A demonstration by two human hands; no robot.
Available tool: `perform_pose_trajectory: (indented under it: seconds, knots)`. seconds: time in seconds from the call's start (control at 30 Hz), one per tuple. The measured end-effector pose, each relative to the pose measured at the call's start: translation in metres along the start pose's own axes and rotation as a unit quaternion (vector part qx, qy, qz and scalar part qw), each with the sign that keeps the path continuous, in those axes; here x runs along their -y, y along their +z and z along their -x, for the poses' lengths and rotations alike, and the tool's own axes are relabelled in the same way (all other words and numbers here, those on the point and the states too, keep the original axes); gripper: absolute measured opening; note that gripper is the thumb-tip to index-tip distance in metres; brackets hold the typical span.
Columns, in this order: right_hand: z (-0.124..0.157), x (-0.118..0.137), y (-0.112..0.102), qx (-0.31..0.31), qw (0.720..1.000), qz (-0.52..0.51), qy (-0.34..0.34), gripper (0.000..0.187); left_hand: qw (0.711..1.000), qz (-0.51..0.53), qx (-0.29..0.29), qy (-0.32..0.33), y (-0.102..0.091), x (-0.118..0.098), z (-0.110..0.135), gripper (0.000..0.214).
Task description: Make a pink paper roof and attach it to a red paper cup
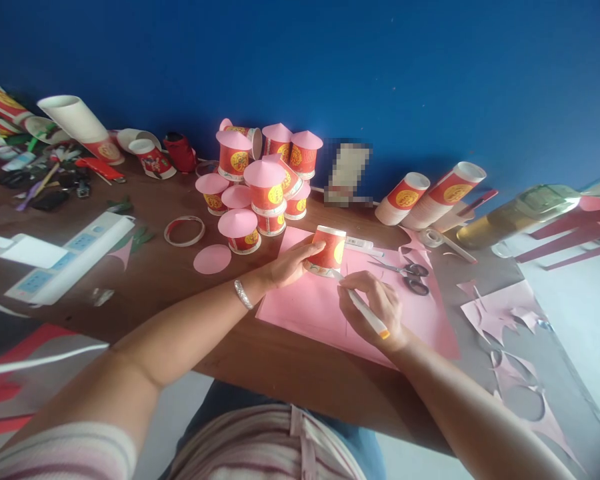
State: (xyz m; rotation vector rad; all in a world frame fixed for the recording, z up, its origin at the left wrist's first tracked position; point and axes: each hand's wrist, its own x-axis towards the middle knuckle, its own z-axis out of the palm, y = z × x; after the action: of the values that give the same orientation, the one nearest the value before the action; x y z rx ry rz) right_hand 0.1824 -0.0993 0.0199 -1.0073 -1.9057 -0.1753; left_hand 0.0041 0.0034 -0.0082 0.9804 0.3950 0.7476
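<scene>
Head view: the left hand closes its grip on an upturned red paper cup standing on the pink sheet; the right hand pinches a pen, tip at the cup's rim. Far left, pink-capped cups stand finished; uncapped cup stacks lie far right.

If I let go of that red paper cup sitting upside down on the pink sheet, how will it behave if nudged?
The red cup looks like thin paper, so probably very light and easily slid. Standing mouth-down on the flat pink sheet, it likely resists tipping. Knocked over, it would probably roll in a curve, being tapered. The left hand steadies it now.
</scene>
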Motion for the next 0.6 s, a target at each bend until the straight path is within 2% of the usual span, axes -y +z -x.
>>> perform_pose_trajectory:
  seconds: [0.13,0.33,0.6]
  knots:
    - [-0.0014,0.0002,0.0008,-0.014,1.0,0.019,0.007,0.02,1.0,-0.02,0.009,-0.003,0.0,0.0009,0.0008,0.044]
    - [-0.0049,0.0,-0.003,0.004,1.0,0.007,-0.027,0.022,0.999,-0.04,0.018,0.006,0.0017,-0.0007,0.0006,0.049]
    - [-0.0048,0.0,-0.0025,0.007,0.999,0.023,-0.032,0.023,0.999,-0.043,0.021,0.007,0.0017,-0.0005,0.0007,0.048]
